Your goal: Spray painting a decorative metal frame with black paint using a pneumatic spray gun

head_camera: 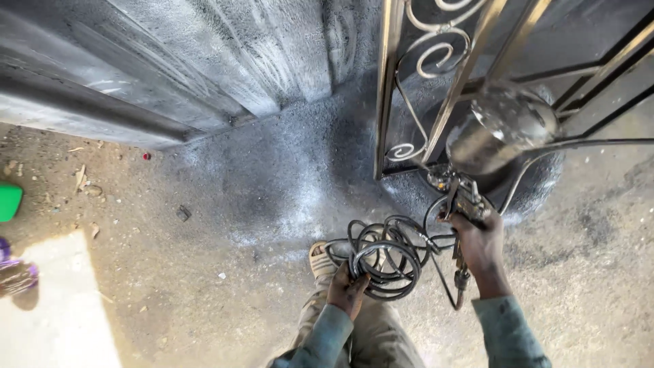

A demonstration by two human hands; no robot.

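Now, left hand (347,289): shut around coiled hose (383,257), bottom middle.
Right hand (480,247): squeezing spray gun (494,140).
Gate (436,75), upper right: looks partly painted.

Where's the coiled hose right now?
In the head view, the coiled hose hangs low centre from the left hand, beside the spray gun in the right hand.
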